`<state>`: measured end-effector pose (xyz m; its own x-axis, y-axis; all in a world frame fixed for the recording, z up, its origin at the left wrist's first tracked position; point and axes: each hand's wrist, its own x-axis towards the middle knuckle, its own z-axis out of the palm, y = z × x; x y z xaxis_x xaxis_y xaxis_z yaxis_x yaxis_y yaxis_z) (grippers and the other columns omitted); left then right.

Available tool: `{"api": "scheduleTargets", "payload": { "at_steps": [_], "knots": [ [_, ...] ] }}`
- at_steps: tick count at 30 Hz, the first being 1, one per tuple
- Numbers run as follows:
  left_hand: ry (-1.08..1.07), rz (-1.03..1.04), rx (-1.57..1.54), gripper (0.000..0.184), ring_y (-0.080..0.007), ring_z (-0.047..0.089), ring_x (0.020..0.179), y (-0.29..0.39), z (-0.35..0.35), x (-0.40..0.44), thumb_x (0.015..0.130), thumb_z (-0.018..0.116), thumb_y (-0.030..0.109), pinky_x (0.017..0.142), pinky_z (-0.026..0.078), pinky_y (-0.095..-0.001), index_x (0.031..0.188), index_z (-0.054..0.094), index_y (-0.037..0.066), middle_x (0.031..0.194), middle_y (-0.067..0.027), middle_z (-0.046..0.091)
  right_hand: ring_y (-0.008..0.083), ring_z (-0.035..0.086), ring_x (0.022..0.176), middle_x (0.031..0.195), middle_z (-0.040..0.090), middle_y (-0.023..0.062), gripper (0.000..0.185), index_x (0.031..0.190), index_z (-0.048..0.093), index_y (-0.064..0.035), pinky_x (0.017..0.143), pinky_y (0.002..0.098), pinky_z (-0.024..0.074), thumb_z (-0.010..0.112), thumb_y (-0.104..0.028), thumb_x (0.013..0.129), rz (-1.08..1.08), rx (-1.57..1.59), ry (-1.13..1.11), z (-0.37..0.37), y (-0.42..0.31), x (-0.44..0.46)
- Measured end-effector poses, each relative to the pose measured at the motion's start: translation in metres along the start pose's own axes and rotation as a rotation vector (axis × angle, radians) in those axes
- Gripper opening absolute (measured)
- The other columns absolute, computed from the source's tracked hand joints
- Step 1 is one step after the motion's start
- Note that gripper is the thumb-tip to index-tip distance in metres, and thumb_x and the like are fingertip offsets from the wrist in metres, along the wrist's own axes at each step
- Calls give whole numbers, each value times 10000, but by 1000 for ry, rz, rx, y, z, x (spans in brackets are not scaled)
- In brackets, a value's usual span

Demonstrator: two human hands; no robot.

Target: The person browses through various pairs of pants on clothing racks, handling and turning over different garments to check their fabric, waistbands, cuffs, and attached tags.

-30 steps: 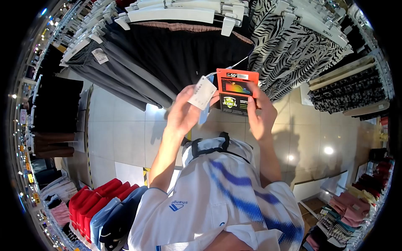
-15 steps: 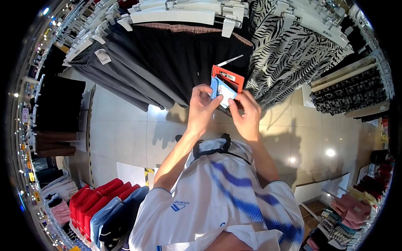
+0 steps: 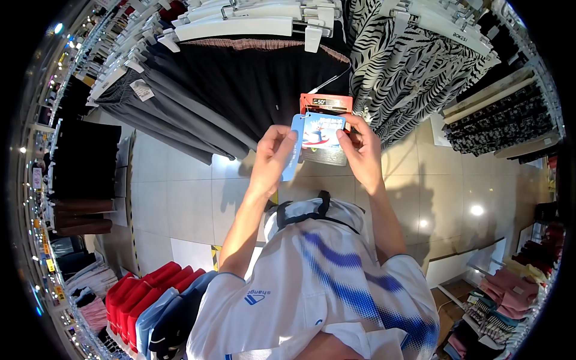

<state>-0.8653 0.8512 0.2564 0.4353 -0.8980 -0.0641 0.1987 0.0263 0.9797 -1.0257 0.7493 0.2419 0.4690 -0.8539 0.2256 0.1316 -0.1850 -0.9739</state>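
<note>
Several hang tags are fanned out in front of black trousers (image 3: pixel 240 78), whose waistband is clipped to a white hanger (image 3: pixel 240 25). My left hand (image 3: pixel 271 157) pinches a narrow blue tag (image 3: pixel 293 157) between thumb and fingers. With thumb and fingers my right hand (image 3: pixel 363 151) grips the right edge of a blue and white picture tag (image 3: pixel 321 132). Behind it shows a red tag (image 3: pixel 324 101) marked 50, its lower part mostly covered. A thin string (image 3: pixel 327 82) runs from the tags up to the trousers' waistband.
Grey trousers (image 3: pixel 174 111) hang left of the black pair, and zebra-print ones (image 3: pixel 414 78) hang right. Red shirts (image 3: pixel 150 294) are at the lower left, folded pink clothes (image 3: pixel 507 294) at the lower right. Tiled floor (image 3: pixel 186 198) lies beneath my hands.
The tags have been turned and spread, so the blue and white picture tag now faces up over the red one. My left hand has shifted slightly left with the narrow blue tag.
</note>
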Motion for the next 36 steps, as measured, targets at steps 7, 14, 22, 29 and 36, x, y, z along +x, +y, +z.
{"api": "scheduleTargets", "payload": {
  "at_steps": [7,14,22,29,36],
  "knots": [
    [-117,-164,-268,138,-153,626,750,6,-12,6,968,470,136,653,518,-272,972,527,10,852,-107,636,18,546,711,884,636,29,261,1137,548,2,601,176,430,573,2,878,34,-28,-40,-4,-4,1],
    [-120,-188,-221,130,-130,615,757,5,-18,4,959,493,137,664,499,-253,970,534,13,845,-80,624,35,564,730,971,637,53,344,1210,519,-27,609,182,439,539,37,873,25,51,-37,-1,-5,3],
    [-29,-151,-287,95,-50,569,734,-4,-18,3,942,533,129,649,473,-207,952,565,40,820,1,600,100,603,870,1142,611,122,485,1328,406,-63,710,213,480,507,69,872,-38,22,-75,1,-3,3],
    [0,-127,-300,96,-39,553,717,1,-13,-1,941,535,126,623,456,-194,972,572,42,830,6,604,100,603,873,1150,606,142,524,1364,339,-70,717,218,477,496,72,884,3,77,-86,2,-1,2],
    [82,-5,-214,89,-19,508,743,-8,-7,0,937,533,100,655,418,-178,954,575,23,852,28,575,109,604,807,1056,626,107,398,1270,458,-47,679,230,482,501,54,887,-109,46,12,13,5,-2]
  ]
}}
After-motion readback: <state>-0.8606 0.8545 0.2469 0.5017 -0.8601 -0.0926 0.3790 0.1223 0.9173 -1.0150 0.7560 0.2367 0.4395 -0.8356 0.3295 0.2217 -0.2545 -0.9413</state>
